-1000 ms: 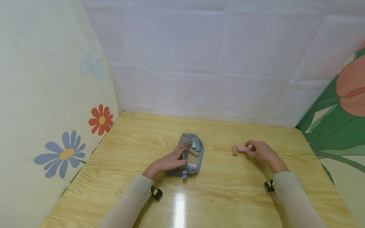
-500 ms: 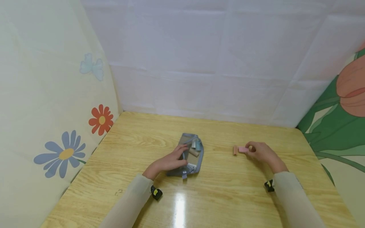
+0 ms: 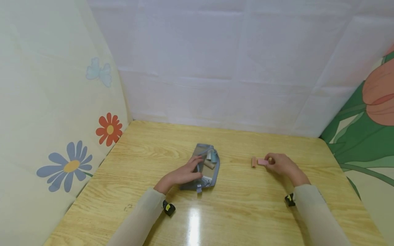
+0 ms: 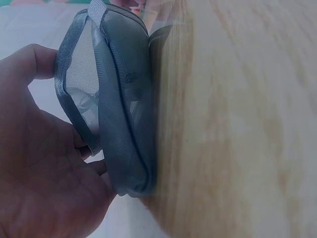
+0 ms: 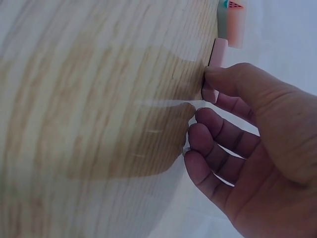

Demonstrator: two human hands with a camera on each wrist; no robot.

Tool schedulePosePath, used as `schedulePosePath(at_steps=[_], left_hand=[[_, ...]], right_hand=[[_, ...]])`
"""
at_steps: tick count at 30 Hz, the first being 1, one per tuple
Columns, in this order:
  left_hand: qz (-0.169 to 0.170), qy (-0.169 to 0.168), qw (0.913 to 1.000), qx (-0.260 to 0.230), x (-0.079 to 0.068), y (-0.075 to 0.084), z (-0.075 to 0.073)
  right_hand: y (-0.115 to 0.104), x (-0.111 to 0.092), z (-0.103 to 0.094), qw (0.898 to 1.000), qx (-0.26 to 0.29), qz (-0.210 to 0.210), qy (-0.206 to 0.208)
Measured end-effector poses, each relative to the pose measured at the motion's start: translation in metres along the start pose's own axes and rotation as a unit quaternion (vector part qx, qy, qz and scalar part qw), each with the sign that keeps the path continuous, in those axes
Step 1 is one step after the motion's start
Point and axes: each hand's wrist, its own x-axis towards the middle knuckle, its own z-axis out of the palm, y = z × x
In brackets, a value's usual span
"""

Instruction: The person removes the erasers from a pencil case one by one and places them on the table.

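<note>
My left hand (image 3: 185,172) holds a grey-blue mesh zip pouch (image 3: 216,172), with the thumb and fingers at its raised flap. Seen from the left wrist, the pouch (image 4: 124,99) stands partly open and the fingertips disappear behind the flap. Through the mesh, several small pieces show, among them a tan stick (image 3: 209,164) and a light blue piece (image 3: 213,156). To the right, my right hand (image 3: 282,165) pinches a small pink bar (image 3: 262,162) between thumb and index finger, down at the tabletop. Just left of that bar lies a small orange-pink bar (image 3: 253,162), separate from it.
The wooden table (image 3: 234,212) runs back to a white cloth wall (image 3: 215,68). Flower-printed cloths stand at the left (image 3: 61,119) and right. A black wrist camera (image 3: 168,207) sits on the left wrist and another camera (image 3: 290,200) on the right.
My right hand and the pink bar have shifted very slightly right and nearer, widening the gap to the orange-pink bar. The left hand and pouch have stayed put.
</note>
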Motion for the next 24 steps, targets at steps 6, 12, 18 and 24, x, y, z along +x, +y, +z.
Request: schedulePosePath(at_steps=[6,12,18,24], left_hand=[[0.001,0.002,1.0,-0.003,0.0,0.0,0.0],[-0.001,-0.001,1.0,-0.002,-0.001,0.001,0.0],[-0.002,-0.003,1.0,0.001,-0.001,0.001,-0.001],[-0.002,-0.006,1.0,-0.002,-0.001,0.001,-0.001]], right_hand=[[0.0,0.0,0.0,1.0,0.01,0.007,-0.004],[-0.002,0.0,-0.002,1.0,0.003,0.007,0.005],[-0.011,-0.002,-0.007,1.0,0.004,0.002,0.014],[-0.019,-0.002,-0.012,1.0,0.006,-0.003,0.012]])
